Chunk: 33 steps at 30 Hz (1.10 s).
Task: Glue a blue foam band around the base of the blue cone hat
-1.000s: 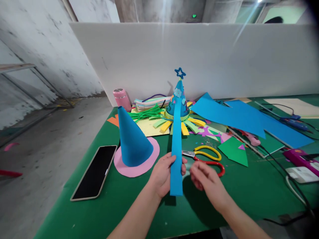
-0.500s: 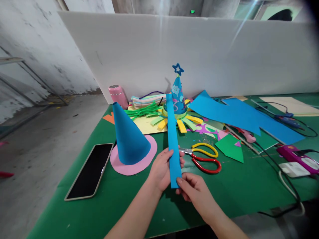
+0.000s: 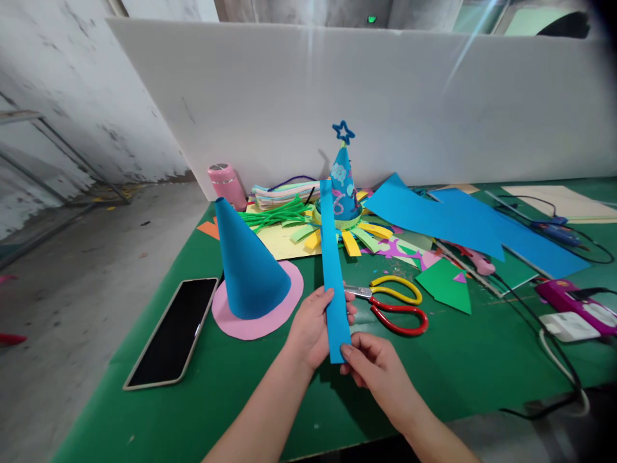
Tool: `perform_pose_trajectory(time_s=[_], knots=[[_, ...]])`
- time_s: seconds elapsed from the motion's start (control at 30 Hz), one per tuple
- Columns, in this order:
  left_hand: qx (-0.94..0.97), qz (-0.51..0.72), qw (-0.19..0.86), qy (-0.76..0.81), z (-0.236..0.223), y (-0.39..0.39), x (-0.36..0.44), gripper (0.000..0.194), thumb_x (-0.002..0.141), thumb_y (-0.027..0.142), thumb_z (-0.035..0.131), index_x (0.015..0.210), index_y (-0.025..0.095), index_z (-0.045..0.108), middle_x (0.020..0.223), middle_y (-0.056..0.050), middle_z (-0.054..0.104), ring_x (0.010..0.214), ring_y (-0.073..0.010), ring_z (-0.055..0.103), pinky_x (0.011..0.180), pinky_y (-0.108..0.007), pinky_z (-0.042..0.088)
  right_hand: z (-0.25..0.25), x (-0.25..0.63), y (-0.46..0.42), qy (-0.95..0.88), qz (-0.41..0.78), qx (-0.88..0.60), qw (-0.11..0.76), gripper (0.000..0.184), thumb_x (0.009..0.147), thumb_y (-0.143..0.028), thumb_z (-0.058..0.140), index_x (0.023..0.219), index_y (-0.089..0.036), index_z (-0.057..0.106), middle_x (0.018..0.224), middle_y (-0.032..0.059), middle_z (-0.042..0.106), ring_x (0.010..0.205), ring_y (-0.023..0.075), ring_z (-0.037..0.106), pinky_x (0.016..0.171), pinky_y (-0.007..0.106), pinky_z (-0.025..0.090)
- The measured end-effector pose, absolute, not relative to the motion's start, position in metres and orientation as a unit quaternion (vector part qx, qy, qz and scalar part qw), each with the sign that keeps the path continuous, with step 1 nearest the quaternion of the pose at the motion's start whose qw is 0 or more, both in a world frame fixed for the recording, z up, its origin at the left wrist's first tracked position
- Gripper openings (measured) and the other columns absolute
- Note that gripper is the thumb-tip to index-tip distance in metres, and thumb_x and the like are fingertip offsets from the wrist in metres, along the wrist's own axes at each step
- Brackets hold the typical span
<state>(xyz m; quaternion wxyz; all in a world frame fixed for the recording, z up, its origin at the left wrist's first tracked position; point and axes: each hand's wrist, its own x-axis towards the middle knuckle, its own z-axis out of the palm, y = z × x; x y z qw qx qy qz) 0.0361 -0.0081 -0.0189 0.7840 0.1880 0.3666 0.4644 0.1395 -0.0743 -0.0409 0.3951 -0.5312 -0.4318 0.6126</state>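
A long blue paper strip [image 3: 332, 257] is held upright-slanting over the table, its near end towards me. My left hand [image 3: 313, 325] is closed around its lower part, thumb on the front and fingers behind. With thumb and fingers, my right hand [image 3: 371, 363] pinches the strip's lower right edge. To the left, a plain blue paper cone [image 3: 253, 276] stands on a pink paper disc [image 3: 241, 328]. Scissors [image 3: 398, 305] with one yellow and one red handle lie just right of my left hand. Behind the strip stands a decorated blue cone hat [image 3: 342, 173] topped with a star.
A phone [image 3: 173, 334] lies at the left. Farther back are green pipe cleaners [image 3: 277, 213], a pink bottle [image 3: 227, 186] and blue paper sheets [image 3: 438, 215]. Green paper [image 3: 446, 286], cables and a magenta device [image 3: 573, 305] lie right. A white board [image 3: 385, 103] stands behind.
Almost nothing differs. Both hands keep their hold on the blue paper strip, and the view has shifted very slightly.
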Motion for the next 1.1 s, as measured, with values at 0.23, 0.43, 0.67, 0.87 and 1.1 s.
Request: perform_pose_trajectory(time_s=[0.23,0.43,0.67,0.87,1.1], knots=[[0.185,0.467,0.785,0.362,-0.019,-0.008,0.036,0.012,0.082,0.013,0.044,0.081,0.011,0.056,0.071,-0.006,0.062,0.054,-0.0107,0.056,0.052,-0.023,0.047,-0.040,0.141,-0.073,-0.426,0.623,-0.523,0.397,0.030,0.076,-0.039,0.054,0.061,-0.015,0.049,0.053,-0.0015,0.054,0.041,0.0045,0.037,0.041,0.018,0.025],[0.181,0.462,0.790,0.360,-0.022,-0.008,0.035,0.014,0.083,0.014,0.044,0.083,0.010,0.058,0.070,-0.007,0.063,0.053,-0.0114,0.056,0.052,-0.024,0.046,-0.037,0.147,-0.072,-0.425,0.643,-0.494,0.403,0.040,0.084,-0.047,0.039,0.065,-0.014,0.053,0.047,-0.0033,0.047,0.044,0.0066,0.037,0.043,0.019,0.027],[0.179,0.454,0.794,0.364,-0.023,-0.010,0.037,0.015,0.082,0.016,0.045,0.081,0.010,0.059,0.070,-0.008,0.064,0.052,-0.0122,0.057,0.048,-0.023,0.045,-0.039,0.142,-0.072,-0.429,0.637,-0.504,0.394,0.034,0.076,-0.045,0.052,0.061,-0.015,0.049,0.054,-0.0020,0.052,0.043,0.0056,0.039,0.042,0.019,0.027],[0.173,0.460,0.773,0.402,-0.018,-0.014,0.038,0.011,0.081,0.016,0.047,0.079,0.011,0.057,0.073,-0.008,0.066,0.059,-0.0151,0.061,0.057,-0.028,0.051,-0.041,0.138,-0.074,-0.441,0.613,-0.520,0.399,0.032,0.077,-0.042,0.050,0.059,-0.016,0.046,0.050,-0.0037,0.048,0.041,0.0054,0.036,0.041,0.019,0.026],[0.197,0.461,0.754,0.425,-0.016,-0.006,0.035,0.010,0.081,0.016,0.048,0.077,0.011,0.055,0.072,-0.008,0.066,0.061,-0.0149,0.062,0.060,-0.028,0.051,-0.041,0.136,-0.081,-0.462,0.599,-0.526,0.389,0.034,0.077,-0.045,0.048,0.059,-0.016,0.045,0.050,-0.0038,0.044,0.043,0.0065,0.035,0.042,0.019,0.026]])
